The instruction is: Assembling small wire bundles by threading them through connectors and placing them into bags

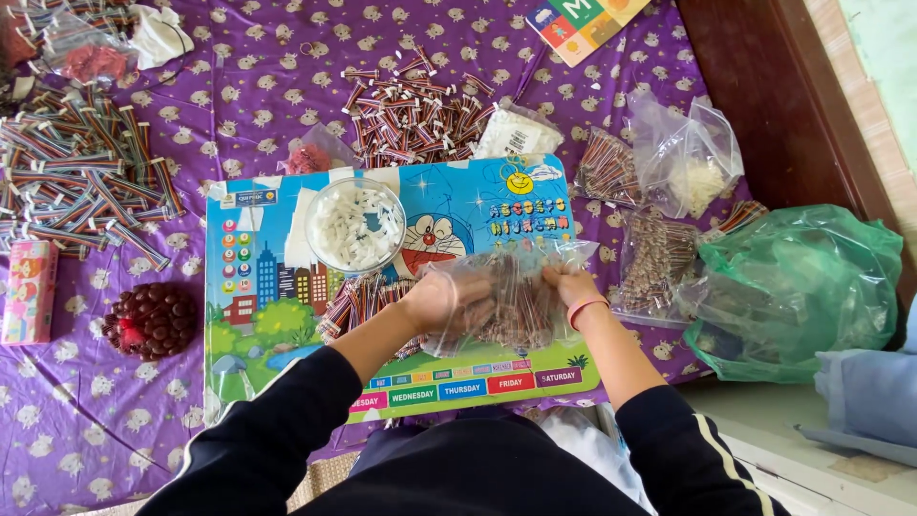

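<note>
A clear plastic bag (516, 306) full of short striped ribbon-cable pieces lies over a colourful cartoon board (239, 325). My left hand (441, 301) is pushed inside the bag among the cables. My right hand (570, 285), with a pink band on the wrist, pinches the bag's upper right edge. A loose pile of cable pieces (358, 301) lies on the board just left of the bag. Behind it stands a clear round bowl (355, 227) of small white connectors.
Purple patterned cloth (229, 86) covers the surface. More cable piles lie at the far left (81, 182) and top centre (411, 115). Clear bags of parts (683, 162) and a green plastic bag (798, 287) sit right. A dark red beaded lump (151, 320) and pink box (29, 291) lie left.
</note>
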